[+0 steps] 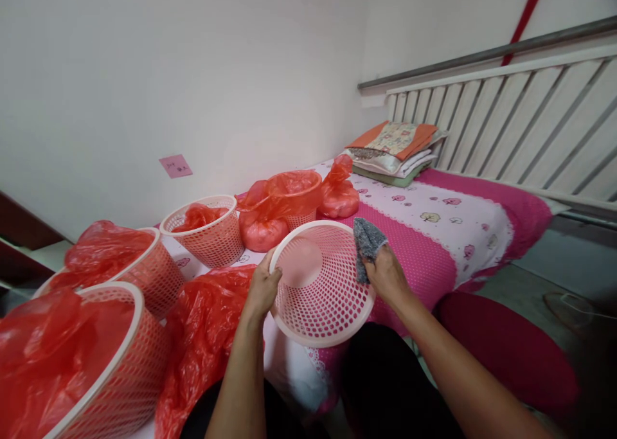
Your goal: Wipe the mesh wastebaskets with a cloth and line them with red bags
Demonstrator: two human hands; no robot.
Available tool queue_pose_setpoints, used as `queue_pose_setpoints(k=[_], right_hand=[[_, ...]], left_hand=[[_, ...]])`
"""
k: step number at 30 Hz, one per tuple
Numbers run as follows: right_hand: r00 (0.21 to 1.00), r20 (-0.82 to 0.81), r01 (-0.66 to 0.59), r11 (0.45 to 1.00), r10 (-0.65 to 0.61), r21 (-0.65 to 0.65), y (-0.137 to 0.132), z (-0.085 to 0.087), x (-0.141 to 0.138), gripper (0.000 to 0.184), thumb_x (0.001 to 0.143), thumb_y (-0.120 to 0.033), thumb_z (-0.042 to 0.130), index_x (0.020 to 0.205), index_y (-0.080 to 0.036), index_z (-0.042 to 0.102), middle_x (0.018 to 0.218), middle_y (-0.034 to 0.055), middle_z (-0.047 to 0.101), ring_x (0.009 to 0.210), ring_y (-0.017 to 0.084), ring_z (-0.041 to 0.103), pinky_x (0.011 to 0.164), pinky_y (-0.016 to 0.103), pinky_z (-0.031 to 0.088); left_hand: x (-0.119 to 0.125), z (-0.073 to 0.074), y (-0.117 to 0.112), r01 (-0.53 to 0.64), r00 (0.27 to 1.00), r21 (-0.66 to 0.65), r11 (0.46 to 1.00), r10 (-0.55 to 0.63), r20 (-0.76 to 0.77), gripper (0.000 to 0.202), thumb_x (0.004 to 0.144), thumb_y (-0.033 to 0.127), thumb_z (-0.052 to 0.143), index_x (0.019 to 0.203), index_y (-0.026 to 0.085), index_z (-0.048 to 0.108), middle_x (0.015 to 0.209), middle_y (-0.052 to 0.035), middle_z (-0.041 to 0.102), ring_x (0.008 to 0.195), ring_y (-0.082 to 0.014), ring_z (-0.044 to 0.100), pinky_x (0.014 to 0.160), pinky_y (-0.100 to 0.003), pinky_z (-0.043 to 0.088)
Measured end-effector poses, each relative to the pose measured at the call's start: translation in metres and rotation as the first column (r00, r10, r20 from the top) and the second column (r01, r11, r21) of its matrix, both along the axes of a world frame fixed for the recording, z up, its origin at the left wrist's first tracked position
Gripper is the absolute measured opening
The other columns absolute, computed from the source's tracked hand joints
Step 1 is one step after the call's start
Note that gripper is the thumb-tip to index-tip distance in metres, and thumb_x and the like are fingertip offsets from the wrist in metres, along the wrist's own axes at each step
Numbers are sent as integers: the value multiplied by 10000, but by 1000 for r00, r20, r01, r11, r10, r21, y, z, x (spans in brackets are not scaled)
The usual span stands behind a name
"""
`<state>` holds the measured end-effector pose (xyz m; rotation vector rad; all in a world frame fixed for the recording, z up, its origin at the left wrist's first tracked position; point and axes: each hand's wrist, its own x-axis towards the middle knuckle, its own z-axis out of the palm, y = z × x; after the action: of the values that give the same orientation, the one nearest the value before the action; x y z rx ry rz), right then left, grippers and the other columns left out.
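My left hand (263, 289) grips the rim of an empty white mesh basket (322, 297), which is tilted with its opening facing me over the edge of a pink bed. My right hand (385, 275) is closed on a grey cloth (366, 243) and presses it against the basket's right rim and side. A loose red plastic bag (202, 336) lies just left of my left forearm.
Several white mesh baskets with red plastic bags stand on the bed: (87, 362), (125, 265), (207, 230), (294, 198). Two tied red bags (340, 191) lie beside them. Folded bedding (393, 150) sits by a slatted white headboard (506, 111). A red cushion (506, 349) lies at lower right.
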<state>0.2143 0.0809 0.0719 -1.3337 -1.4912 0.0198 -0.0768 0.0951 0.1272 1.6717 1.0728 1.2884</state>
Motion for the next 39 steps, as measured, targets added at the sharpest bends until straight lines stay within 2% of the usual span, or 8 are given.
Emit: queue_pose_setpoints(k=[10, 15, 22, 27, 31, 34, 37, 39], right_hand=[[999, -30, 32, 999, -33, -34, -8, -22, 3, 485, 939, -293, 553, 1398, -158, 632, 1357, 180, 685, 1330, 343, 601, 1167, 536, 448], [975, -172, 120, 984, -141, -129, -7, -41, 3, 531, 940, -471, 561, 1296, -88, 654, 1226, 242, 729, 1180, 386, 685, 1019, 564, 535], [946, -291, 112, 985, -145, -128, -2, -57, 2, 446, 885, -502, 597, 1129, -144, 703, 1090, 198, 770, 1040, 358, 729, 943, 535, 557], [930, -352, 64, 989, -108, -133, -3, -55, -1, 451, 858, -494, 597, 1096, -125, 700, 1083, 218, 768, 996, 369, 740, 926, 567, 566], [906, -420, 15, 996, -53, -92, -2, -54, -5, 390, 849, -444, 627, 1099, -151, 695, 1050, 181, 786, 927, 327, 757, 882, 520, 598], [913, -406, 12, 997, -43, -78, 1, -49, -6, 377, 857, -422, 634, 1110, -149, 698, 1052, 177, 787, 932, 319, 758, 881, 505, 604], [952, -305, -5, 1000, -5, -31, 9, -32, -3, 389, 871, -375, 619, 1179, -149, 692, 1130, 179, 775, 1018, 327, 746, 925, 520, 593], [980, -193, -53, 999, 53, 3, 15, -12, 0, 390, 862, -308, 616, 1216, -167, 696, 1194, 165, 764, 1099, 333, 726, 981, 537, 570]], left_hand=[[1, 3, -2, -21, 1000, -13, 1000, 21, -12, 543, 782, 251, 590, 1315, 169, 652, 1312, -90, 723, 1227, -261, 645, 1124, -410, 438], [-1, 1, -1, -22, 1000, -15, 1000, 22, -19, 539, 806, 262, 600, 1337, 178, 644, 1319, -94, 722, 1201, -261, 662, 1120, -421, 448], [1, 4, -3, -15, 999, -3, 1000, 15, -41, 501, 815, 303, 620, 1294, 167, 663, 1330, -109, 720, 1255, -283, 645, 1154, -447, 426], [-3, 7, -4, -8, 997, 0, 1000, 8, -76, 453, 842, 330, 646, 1265, 167, 667, 1326, -110, 721, 1226, -274, 659, 1124, -434, 449], [-10, 8, -5, -8, 993, 15, 1000, 9, -114, 456, 840, 322, 660, 1271, 172, 673, 1308, -101, 730, 1189, -264, 672, 1093, -417, 470], [-16, 9, -6, -32, 990, 14, 999, 34, -138, 438, 830, 304, 666, 1248, 174, 686, 1251, -91, 752, 1137, -261, 688, 1071, -422, 480], [-21, 8, -5, -44, 988, 21, 999, 47, -148, 430, 825, 294, 679, 1237, 173, 690, 1211, -92, 757, 1103, -257, 695, 1046, -421, 493], [-23, 7, -5, -51, 987, 34, 998, 56, -149, 444, 816, 304, 700, 1242, 180, 693, 1230, -97, 749, 1133, -264, 687, 1057, -427, 487]])
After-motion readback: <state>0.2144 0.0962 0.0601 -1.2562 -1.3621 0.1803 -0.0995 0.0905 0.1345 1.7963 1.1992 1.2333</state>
